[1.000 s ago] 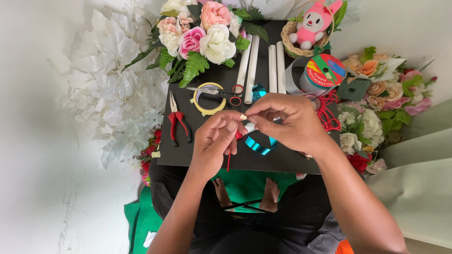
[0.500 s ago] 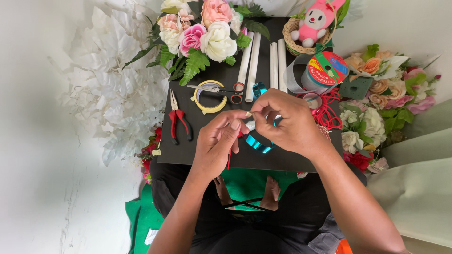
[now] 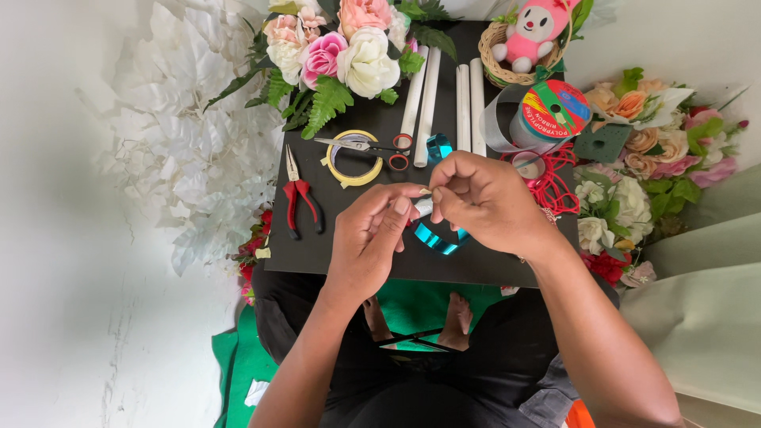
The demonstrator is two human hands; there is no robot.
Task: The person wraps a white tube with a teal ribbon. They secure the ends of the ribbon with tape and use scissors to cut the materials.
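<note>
Hands meet over black board (image 3: 349, 238): left hand (image 3: 372, 234) and right hand (image 3: 483, 202) both pinch small white piece (image 3: 424, 207) between fingertips; teal ribbon (image 3: 436, 238) curls just below fingers.

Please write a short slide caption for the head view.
Both hands, left and right, pinch shiny teal ribbon above a black board.

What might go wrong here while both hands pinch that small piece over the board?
The small white piece is held only by fingertips of the left hand and right hand; it may slip. The teal ribbon trails under the hands and might snag. The scissors lie open-bladed nearby, a possible nick when reaching.
</note>
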